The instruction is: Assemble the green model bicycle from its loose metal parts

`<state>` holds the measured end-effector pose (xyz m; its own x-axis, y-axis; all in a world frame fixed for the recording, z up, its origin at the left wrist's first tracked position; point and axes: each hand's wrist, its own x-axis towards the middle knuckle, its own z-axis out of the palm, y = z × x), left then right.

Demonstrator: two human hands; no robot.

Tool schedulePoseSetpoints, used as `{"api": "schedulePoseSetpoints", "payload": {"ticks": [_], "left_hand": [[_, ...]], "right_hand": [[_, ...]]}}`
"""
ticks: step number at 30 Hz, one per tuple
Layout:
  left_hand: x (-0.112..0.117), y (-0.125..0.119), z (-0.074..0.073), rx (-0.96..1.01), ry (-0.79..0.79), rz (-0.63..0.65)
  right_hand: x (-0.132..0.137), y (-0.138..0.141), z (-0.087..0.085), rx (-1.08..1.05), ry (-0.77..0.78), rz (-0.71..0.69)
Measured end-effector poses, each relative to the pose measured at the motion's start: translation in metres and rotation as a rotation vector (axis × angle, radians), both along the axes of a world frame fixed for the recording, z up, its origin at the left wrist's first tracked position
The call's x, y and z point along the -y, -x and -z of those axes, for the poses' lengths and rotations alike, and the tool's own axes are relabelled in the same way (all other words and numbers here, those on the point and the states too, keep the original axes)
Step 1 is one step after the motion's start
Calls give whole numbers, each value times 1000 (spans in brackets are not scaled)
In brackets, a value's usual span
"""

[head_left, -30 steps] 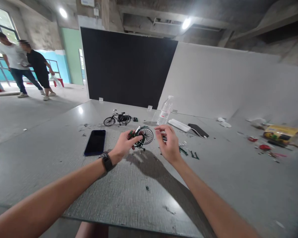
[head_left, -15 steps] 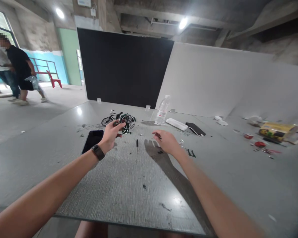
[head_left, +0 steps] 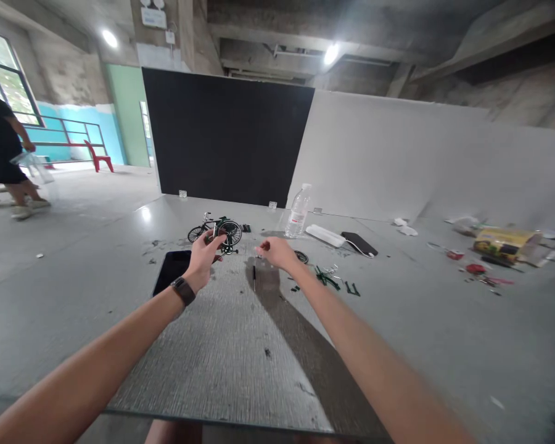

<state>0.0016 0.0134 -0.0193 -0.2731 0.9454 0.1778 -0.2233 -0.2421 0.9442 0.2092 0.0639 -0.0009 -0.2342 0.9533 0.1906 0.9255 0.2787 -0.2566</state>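
The left hand [head_left: 203,256] pinches a part-built model bicycle [head_left: 230,234] between thumb and fingers, its spoked wheel raised at the hand's two o'clock, with a finished black bicycle [head_left: 195,234] standing behind at twelve and a phone [head_left: 172,271] lying at eight. At the left hand's three o'clock is the right hand [head_left: 277,251], fingers curled inward — I cannot tell whether the tips press together or pinch some small part — with a screwdriver [head_left: 254,277] at its eight o'clock, a loose wheel [head_left: 300,256] at three, green parts [head_left: 326,277] at four and a bottle [head_left: 298,213] at one.
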Motion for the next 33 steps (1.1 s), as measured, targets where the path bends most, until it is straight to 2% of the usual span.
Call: {"api": "schedulePoseSetpoints", "payload": {"ticks": [3, 7, 15, 19, 22, 26, 29, 33], "left_hand": [[-1, 1, -1, 10, 4, -10], [-4, 4, -3, 37, -6, -44], [-10, 6, -4, 71, 17, -98], [-12, 9, -3, 82, 23, -97], [-12, 10, -2, 88, 38, -82], [-9, 7, -3, 93, 78, -48], [-5, 3, -4, 92, 100, -14], [3, -5, -5, 74, 114, 51]], "right_hand": [[-28, 27, 0, 26, 88, 49], [-54, 43, 3, 66, 144, 50], [-67, 64, 12, 120, 185, 53], [-67, 56, 5, 27, 125, 15], [-60, 34, -8, -115, 31, -51], [-32, 1, -19, -275, -92, -132], [-3, -15, -16, -397, -142, -172], [30, -25, -5, -736, -83, -249]]}}
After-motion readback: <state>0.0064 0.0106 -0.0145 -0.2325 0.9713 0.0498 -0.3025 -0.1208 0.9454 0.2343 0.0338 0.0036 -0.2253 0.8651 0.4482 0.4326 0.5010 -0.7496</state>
